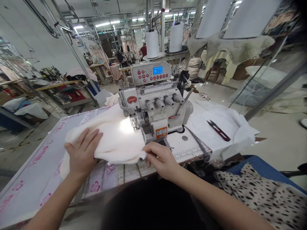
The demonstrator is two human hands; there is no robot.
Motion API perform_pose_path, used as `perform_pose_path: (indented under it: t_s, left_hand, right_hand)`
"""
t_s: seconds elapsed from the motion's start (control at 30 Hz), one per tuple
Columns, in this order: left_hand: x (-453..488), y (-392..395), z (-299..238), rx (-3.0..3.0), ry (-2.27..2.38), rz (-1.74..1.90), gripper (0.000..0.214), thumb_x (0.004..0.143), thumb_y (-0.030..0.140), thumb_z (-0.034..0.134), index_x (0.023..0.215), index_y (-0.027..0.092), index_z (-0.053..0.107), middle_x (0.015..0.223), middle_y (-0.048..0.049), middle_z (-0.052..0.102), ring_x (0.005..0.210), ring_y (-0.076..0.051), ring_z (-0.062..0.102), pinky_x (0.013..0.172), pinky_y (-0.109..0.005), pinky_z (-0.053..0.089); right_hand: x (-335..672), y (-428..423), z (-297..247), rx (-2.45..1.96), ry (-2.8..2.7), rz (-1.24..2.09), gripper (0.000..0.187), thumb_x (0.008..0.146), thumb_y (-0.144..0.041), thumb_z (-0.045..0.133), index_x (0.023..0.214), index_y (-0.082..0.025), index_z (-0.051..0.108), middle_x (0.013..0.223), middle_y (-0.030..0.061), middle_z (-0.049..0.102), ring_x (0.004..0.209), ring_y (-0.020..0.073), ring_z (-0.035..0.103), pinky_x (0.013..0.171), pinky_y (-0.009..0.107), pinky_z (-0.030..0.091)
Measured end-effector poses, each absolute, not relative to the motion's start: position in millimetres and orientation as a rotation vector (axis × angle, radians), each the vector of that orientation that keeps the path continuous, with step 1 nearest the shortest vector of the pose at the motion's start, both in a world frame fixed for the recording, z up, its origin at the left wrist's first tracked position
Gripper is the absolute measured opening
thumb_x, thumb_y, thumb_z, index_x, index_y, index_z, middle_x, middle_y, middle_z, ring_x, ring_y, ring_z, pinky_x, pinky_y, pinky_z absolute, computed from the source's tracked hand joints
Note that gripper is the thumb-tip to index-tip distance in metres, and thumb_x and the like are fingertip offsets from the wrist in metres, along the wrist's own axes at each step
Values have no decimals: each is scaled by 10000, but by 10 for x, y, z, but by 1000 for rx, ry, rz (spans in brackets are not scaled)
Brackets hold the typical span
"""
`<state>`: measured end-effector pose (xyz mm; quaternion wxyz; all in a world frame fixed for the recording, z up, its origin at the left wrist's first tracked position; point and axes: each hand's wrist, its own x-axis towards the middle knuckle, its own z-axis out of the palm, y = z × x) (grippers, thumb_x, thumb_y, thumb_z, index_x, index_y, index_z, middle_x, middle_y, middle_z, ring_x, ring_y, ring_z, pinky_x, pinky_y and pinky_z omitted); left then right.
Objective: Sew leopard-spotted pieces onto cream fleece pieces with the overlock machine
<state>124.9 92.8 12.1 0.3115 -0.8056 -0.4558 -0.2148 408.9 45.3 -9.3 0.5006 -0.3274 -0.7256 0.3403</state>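
Soft cream-white fabric at left front of pale grey metal sewing machine. Left hand flat on it, grip loose; right hand pinches near corner. Uneven pull could skew edge; loose folds could bunch near needle.

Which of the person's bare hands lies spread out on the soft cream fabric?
The left hand, laid open across the soft cream fabric; the right hand instead pinches the fabric's edge.

There are two hands on one white cloth, one nearby sewing machine with four knobs and one lit screen, one pair of snips, and four white thread cones.
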Motion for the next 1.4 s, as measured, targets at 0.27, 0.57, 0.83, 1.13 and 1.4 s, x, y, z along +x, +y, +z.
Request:
perform_pose_path:
  t_s: [0.27, 0.57, 0.83, 1.13, 1.4]
  left_hand:
    - [1067, 1279, 173, -2335, -1268, -297, 630, 686, 139, 470, 1304, 182, 354, 1358, -134, 384, 1280, -327, 280, 953, -504, 275]
    - [2114, 408, 456, -2610, -1076, -790, 547, 776, 267, 557, 1280, 203, 355, 1294, -121, 428, 1207, -273, 378, 965, -439, 370]
    - [2292, 724, 187, -2532, -985, -972, 134, 789, 108, 523, 914, 153, 540, 849, -61, 595, 802, -182, 515, 716, -350, 405]
    - [2104, 694, 246, -2482, -826, -706, 315, 798, 78, 483, 1096, 167, 532, 991, -72, 608, 894, -192, 536, 756, -333, 436]
    - [2000, 889, 257, -2483, -779, -546, 360, 795, 33, 447, 1138, 131, 497, 1077, -83, 592, 936, -207, 512, 771, -346, 446]
  right_hand:
    - [3991, 710, -220, -737, -1609, 916, 113, 826, -116, 450, 844, -159, 554, 757, 5, 581, 505, 69, 571, 528, 198, 470]
    - [3971, 741, -290, -691, -1545, 949, 84, 838, -170, 468, 864, -156, 547, 882, 43, 595, 520, 66, 578, 505, 196, 492]
    - [4037, 684, -185, -717, -1740, 539, 171, 834, -179, 508, 997, -171, 560, 1025, 86, 630, 832, 140, 633, 692, 245, 535]
    - [4090, 647, -164, -689, -1908, 71, 192, 855, -116, 418, 929, -169, 587, 948, 81, 683, 880, 143, 645, 759, 261, 538]
    - [4052, 798, -138, -783, -1911, 147, 169, 876, -163, 433, 899, -176, 600, 961, 61, 670, 862, 127, 626, 743, 231, 515]
